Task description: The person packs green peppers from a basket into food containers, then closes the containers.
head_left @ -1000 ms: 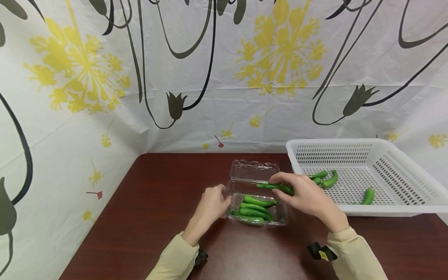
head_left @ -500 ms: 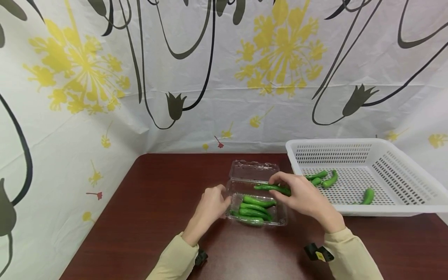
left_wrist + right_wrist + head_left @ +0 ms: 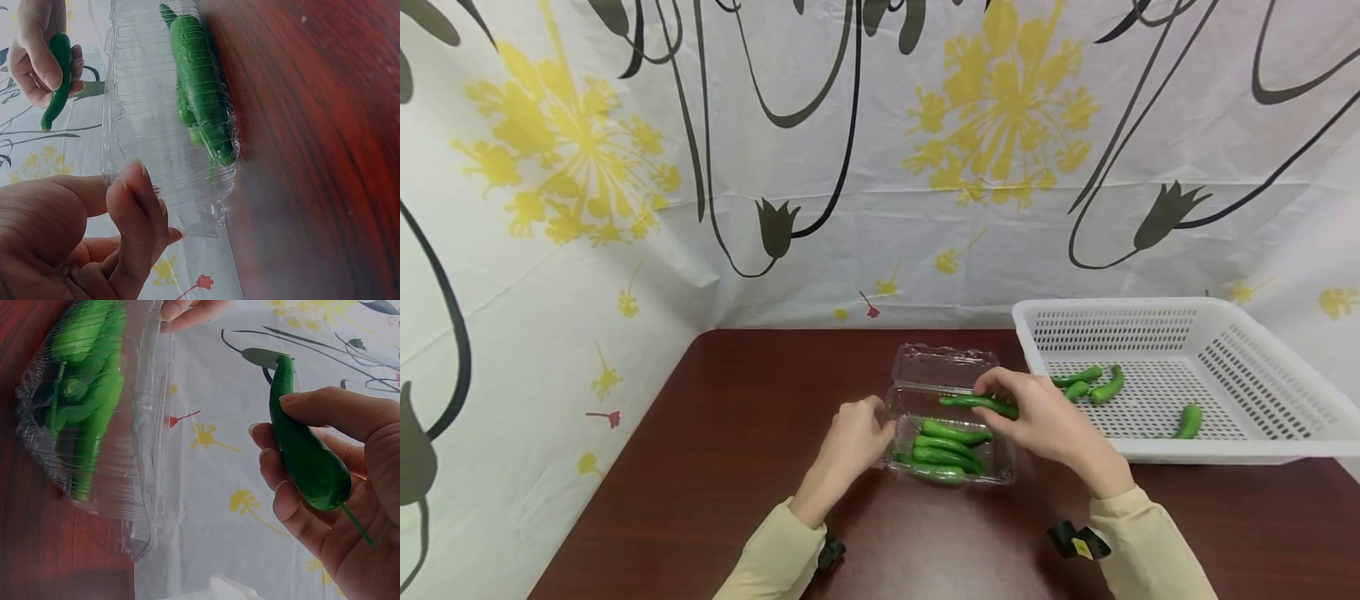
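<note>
In the head view my right hand (image 3: 1051, 417) holds a green chili pepper (image 3: 973, 402) above a clear plastic clamshell box (image 3: 1000, 454). The right wrist view shows this pepper (image 3: 306, 450) between thumb and fingers, its thin stem pointing toward the palm. Several green chili peppers (image 3: 946, 443) lie side by side inside the box, crowded toward its near side. My left hand (image 3: 853, 433) steadies the box at its left end. From the left wrist, the thumb and fingers (image 3: 134, 194) pinch the box's rim.
Behind the box its clear lid (image 3: 945, 367) lies folded back on the dark red table (image 3: 760, 433). At right stands a white perforated basket (image 3: 1240, 450) with several green chili peppers (image 3: 1107, 386). A patterned white sheet (image 3: 865, 167) hangs behind the table.
My right hand has shifted slightly to the left with the chili pepper, farther over the box. The left hand and the box have stayed in place.
</note>
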A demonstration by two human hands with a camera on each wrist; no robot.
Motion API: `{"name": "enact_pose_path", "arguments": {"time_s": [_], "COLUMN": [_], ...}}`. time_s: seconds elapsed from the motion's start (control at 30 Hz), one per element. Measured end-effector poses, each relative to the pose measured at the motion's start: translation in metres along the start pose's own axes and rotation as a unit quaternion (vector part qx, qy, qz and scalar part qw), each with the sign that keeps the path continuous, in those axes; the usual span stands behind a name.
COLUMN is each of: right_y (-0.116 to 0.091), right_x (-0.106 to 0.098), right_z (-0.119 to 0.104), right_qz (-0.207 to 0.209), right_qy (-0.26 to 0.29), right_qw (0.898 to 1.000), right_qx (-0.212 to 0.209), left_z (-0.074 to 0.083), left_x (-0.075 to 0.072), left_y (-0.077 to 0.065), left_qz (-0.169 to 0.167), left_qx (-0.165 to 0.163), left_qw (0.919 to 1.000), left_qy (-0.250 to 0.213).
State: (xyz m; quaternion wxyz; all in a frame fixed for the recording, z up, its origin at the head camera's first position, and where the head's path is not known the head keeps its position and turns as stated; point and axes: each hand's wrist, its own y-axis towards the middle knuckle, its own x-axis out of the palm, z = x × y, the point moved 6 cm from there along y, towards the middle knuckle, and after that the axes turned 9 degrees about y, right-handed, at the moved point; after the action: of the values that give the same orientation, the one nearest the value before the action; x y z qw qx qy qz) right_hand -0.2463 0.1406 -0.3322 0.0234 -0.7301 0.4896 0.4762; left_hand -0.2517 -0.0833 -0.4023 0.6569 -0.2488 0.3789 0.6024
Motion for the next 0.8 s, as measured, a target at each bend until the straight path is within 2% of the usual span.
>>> {"name": "enact_pose_path", "arguments": {"time_s": [0.3,0.6,0.8], "right_y": [0.001,0.005,0.004], "right_x": [0.003,0.009,0.014], "right_z": [0.000,-0.002,-0.003], "right_qz": [-0.002,-0.002,-0.003], "right_qy": [-0.002,0.002,0.007], "right_qw": [1.000,1.000,1.000], "right_qx": [0.005,-0.027,-0.019], "left_z": [0.000,0.001,0.001], "left_x": [0.000,0.000,0.001], "left_y": [0.000,0.000,-0.001], "left_qz": [0.003,0.000,-0.001], "left_qx": [0.002,-0.003,-0.003], "left_qw": [1.0000,1.0000,1.0000], "left_qy": [0.009,0.007,0.005]}}
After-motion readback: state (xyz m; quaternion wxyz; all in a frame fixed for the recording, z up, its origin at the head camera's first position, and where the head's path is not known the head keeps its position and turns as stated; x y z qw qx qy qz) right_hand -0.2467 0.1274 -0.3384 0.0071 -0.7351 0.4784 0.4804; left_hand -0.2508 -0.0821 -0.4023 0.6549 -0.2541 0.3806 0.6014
